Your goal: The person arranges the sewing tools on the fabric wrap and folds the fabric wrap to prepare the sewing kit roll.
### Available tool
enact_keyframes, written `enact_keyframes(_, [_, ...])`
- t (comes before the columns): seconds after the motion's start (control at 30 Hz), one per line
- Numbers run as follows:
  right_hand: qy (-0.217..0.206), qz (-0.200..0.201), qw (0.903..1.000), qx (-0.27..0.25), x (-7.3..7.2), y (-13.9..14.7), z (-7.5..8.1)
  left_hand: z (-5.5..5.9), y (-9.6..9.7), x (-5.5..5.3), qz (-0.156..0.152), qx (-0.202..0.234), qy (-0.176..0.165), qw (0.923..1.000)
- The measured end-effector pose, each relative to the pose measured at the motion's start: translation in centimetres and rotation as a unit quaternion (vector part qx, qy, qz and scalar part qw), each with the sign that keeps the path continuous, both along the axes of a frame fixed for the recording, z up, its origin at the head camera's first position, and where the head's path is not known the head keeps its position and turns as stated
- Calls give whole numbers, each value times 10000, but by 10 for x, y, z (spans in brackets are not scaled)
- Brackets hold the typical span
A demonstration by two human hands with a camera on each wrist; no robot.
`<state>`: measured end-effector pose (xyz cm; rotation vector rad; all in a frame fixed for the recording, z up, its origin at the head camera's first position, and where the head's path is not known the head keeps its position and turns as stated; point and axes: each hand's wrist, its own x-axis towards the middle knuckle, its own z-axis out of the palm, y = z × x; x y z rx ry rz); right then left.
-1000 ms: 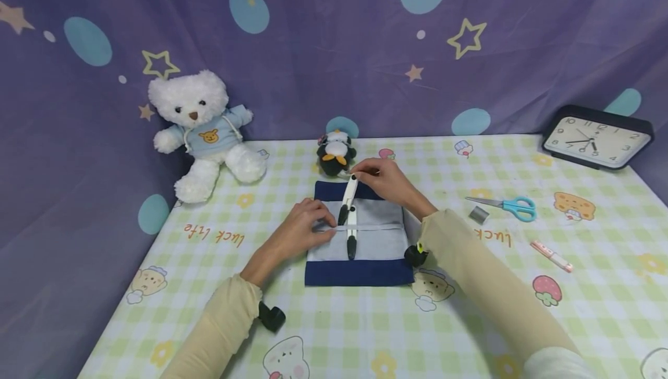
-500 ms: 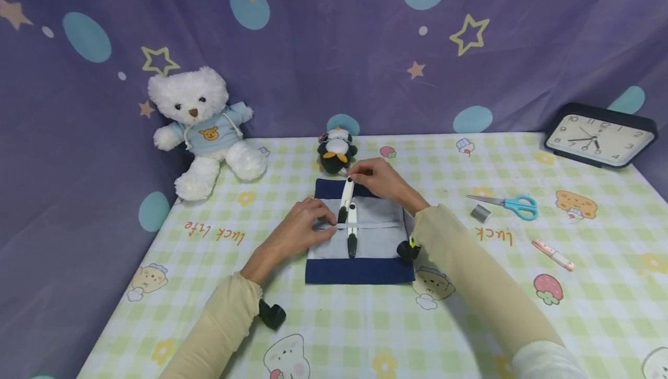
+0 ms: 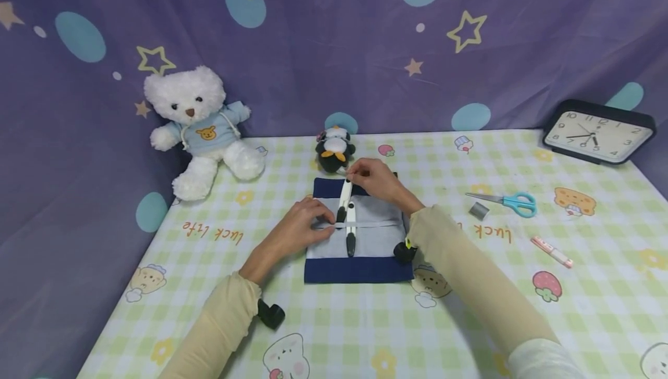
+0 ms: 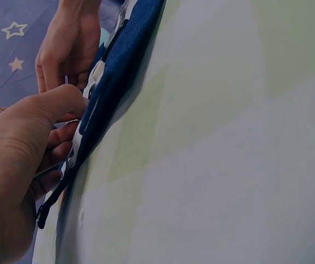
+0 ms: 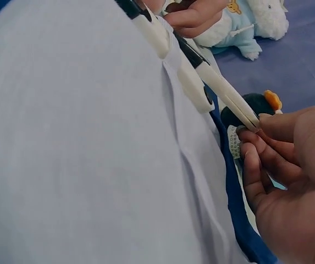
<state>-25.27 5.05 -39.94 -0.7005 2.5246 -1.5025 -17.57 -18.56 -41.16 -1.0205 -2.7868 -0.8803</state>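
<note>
A navy and grey fabric organizer (image 3: pixel 360 270) lies unfolded, with a pale band (image 3: pixel 378 225) across its middle. My right hand (image 3: pixel 378 181) pinches the white end of a slim tool with a black tip (image 3: pixel 345 195); its exact kind is unclear. In the right wrist view this tool (image 5: pixel 227 93) slants over the fabric, its black end near the band. A similar white-and-black tool (image 3: pixel 351 229) is tucked under the band. At the band's left part, my left hand (image 3: pixel 300 229) pinches the band between thumb and fingers; the left wrist view partly hides the contact.
Behind the organizer sits a penguin plush (image 3: pixel 334 150). A white teddy bear (image 3: pixel 203 130) leans at the back left. To the right lie blue scissors (image 3: pixel 519 204), a small grey spool-like cylinder (image 3: pixel 479 210) and a pink-and-white stick (image 3: pixel 552 251). A clock (image 3: pixel 599 131) stands back right.
My right hand has shifted slightly left with the tool, whose black tip has moved slightly nearer the band. The left hand stays at the band.
</note>
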Motion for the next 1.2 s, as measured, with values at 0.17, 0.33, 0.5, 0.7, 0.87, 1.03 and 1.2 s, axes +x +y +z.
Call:
enact_keyframes(0.17, [-52,67,10000,7,2,-3,-1,0,0,0,38,28,-67,10000])
enact_keyframes(0.33, [-124,102,9999,-20,2,-4,-5,0,0,0,52,99,-104,9999])
enact_keyframes(0.5, [-279,55,9996,-71,3,-6,-7,0,0,0,32,177,-141,9997])
enact_keyframes(0.7, [-328,36,9994,-62,3,-7,-9,-1,-1,0,27,257,-221,9994])
enact_keyframes(0.87, [-361,25,9993,-25,4,-8,-9,0,-2,1,-19,353,-311,9989])
enact_keyframes(1.03, [-438,11,9990,50,4,-8,-9,0,-3,0,-26,383,-382,9985])
enact_keyframes(1.2, [-457,40,9989,43,3,-7,-10,0,-3,0,-45,438,-438,9981])
